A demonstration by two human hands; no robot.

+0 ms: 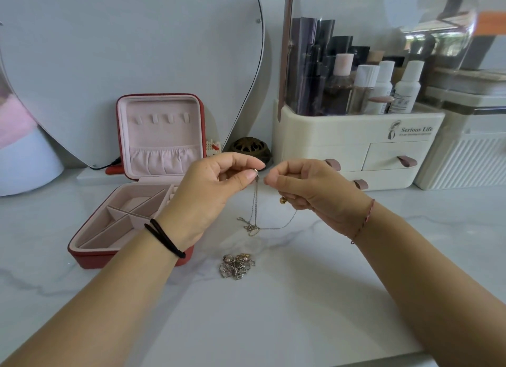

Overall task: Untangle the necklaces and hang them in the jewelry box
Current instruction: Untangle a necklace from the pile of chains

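My left hand (216, 186) pinches the top end of a thin silver necklace (256, 210) between thumb and forefinger. Its chain hangs down to a small knot above the table and runs up right into my right hand (306, 188). My right hand's fingers are curled round the chain, with a small gold bead (282, 200) showing under them. A second tangle of silver chains (236, 265) lies on the table in front of both hands. The red jewelry box (131, 221) stands open at the left, its pink lid (161, 136) upright with several bare hooks (161, 118).
A white cosmetics organizer (356, 144) with bottles and drawers stands at the back right, a ribbed white box (462, 158) beside it. A heart-shaped mirror (131, 51) leans behind the jewelry box. A small brown carved ornament (250, 147) sits behind my hands on the marble table (273, 312).
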